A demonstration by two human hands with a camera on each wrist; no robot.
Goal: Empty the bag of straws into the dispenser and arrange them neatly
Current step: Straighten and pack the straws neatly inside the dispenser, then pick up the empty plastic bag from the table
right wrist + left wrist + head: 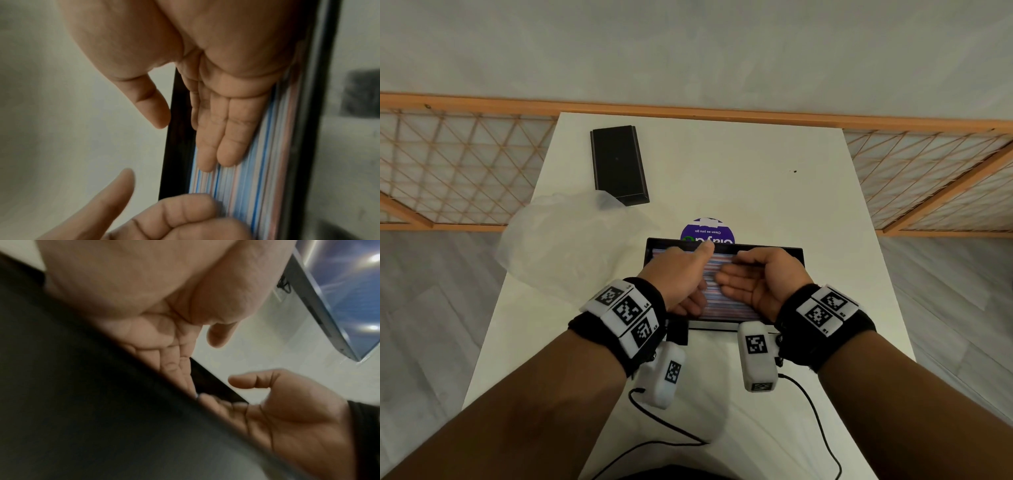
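Note:
A black rectangular dispenser [774, 247] sits on the white table [722, 164], filled with striped blue, pink and white straws [722, 308] lying lengthwise. Both hands are inside it. My left hand [681, 274] rests on the left part of the straws, thumb stretched along the far rim, fingers bent down onto them. My right hand [746, 284] lies palm-in with straight fingers on the straws [257, 178]. In the right wrist view the right fingers [222, 138] lie flat and the left hand [174, 216] touches the straws near the wall [176, 154]. Neither hand grips anything.
An empty clear plastic bag [571, 240] lies crumpled at the table's left edge. A black lid [618, 164] lies at the far left. A purple round sticker [707, 231] shows behind the dispenser. A wooden lattice rail [448, 164] runs behind the table. Cables trail near my wrists.

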